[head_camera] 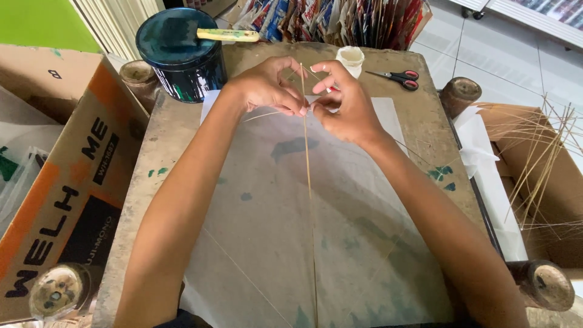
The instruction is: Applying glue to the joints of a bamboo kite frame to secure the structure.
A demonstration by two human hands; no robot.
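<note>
Worn, paint-flecked wooden surface (425, 130) carries a translucent white paper sheet (273, 231), with a long thin bamboo stick (310, 194) lying lengthwise down its middle. Both hands meet at that stick's far end: the left hand (267, 85) and right hand (343, 103) pinch it with fingertips closed. Beyond the stick's far end stand a dark round paint tin (182, 51), left, and black-and-red scissors (398, 77), right.

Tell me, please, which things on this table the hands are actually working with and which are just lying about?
In use:
- left hand and right hand, both pinching at the crossing
- long thin stick, upright down the middle
- cross stick
- translucent paper sheet beneath

Lying about:
- scissors
- dark tin with a brush handle across it
- small white pot
- spare sticks in the box at right
</note>
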